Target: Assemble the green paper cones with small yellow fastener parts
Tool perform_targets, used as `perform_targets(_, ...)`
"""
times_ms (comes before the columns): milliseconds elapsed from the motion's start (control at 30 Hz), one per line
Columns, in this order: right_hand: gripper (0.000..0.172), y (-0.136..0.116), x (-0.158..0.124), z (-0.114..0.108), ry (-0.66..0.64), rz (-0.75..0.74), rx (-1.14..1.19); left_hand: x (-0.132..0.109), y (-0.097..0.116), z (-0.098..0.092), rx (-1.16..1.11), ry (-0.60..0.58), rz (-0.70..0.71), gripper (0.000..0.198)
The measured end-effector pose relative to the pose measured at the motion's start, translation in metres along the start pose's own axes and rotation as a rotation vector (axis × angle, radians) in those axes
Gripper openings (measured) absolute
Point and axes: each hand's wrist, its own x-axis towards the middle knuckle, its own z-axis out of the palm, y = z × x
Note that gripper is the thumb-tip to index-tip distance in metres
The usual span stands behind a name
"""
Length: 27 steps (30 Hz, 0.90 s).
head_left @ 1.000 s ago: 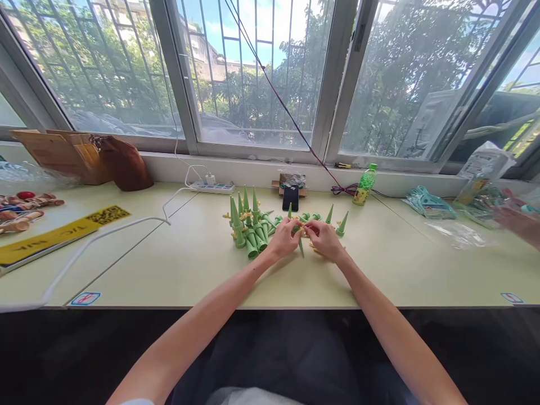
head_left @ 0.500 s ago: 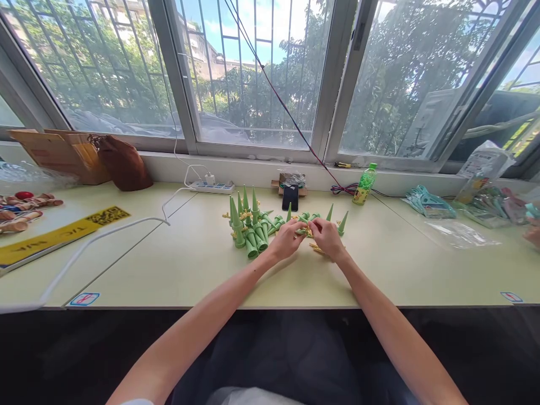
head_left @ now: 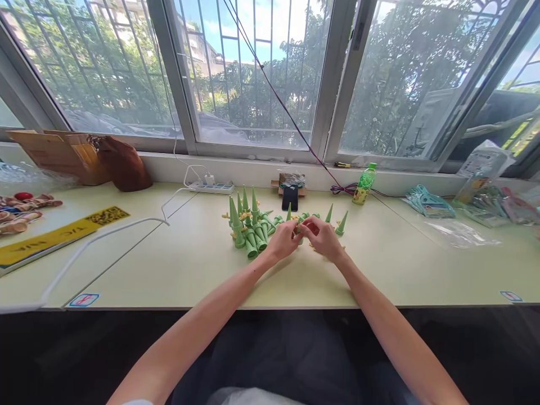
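Note:
My left hand point(head_left: 285, 239) is closed around a small green plastic cone point(head_left: 300, 229), most of it hidden by the fingers. The fingers of my right hand point(head_left: 324, 240) are pinched on the same piece, touching the left fingertips. Left of my hands, several green cones point(head_left: 237, 228) stand upright with small yellow pegs through them, and more lie on their sides with open ends toward me. Two single cones point(head_left: 342, 224) stand beyond my right hand. Yellow pieces point(head_left: 313, 246) lie partly covered under that hand.
A black phone point(head_left: 289, 198) leans on a small box behind the cones. A green-capped bottle point(head_left: 365, 184) stands at back right, near plastic bags point(head_left: 430, 201). A white power strip point(head_left: 212, 187) and its cable point(head_left: 122, 225) lie to the left, with a brown pouch point(head_left: 123, 163) behind.
My right hand has moved slightly left, against the left hand's fingers. The yellow bit that showed between the fingertips is now out of sight. The standing cones have stayed put.

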Motion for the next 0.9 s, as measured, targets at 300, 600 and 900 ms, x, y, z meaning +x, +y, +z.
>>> perform_targets(300, 0.028, 0.000, -0.001, 0.002, -0.025, -0.051, -0.035, -0.001, -0.001, 0.000, 0.046, -0.050, 0.028, 0.009)
perform_targets(600, 0.028, 0.004, 0.000, 0.004, 0.056, -0.031, -0.086, -0.002, -0.002, 0.002, -0.021, -0.006, 0.045, 0.014)
perform_targets(900, 0.031, 0.028, 0.008, -0.021, 0.530, 0.066, -0.294, -0.001, 0.000, -0.001, -0.078, 0.110, 0.016, 0.018)
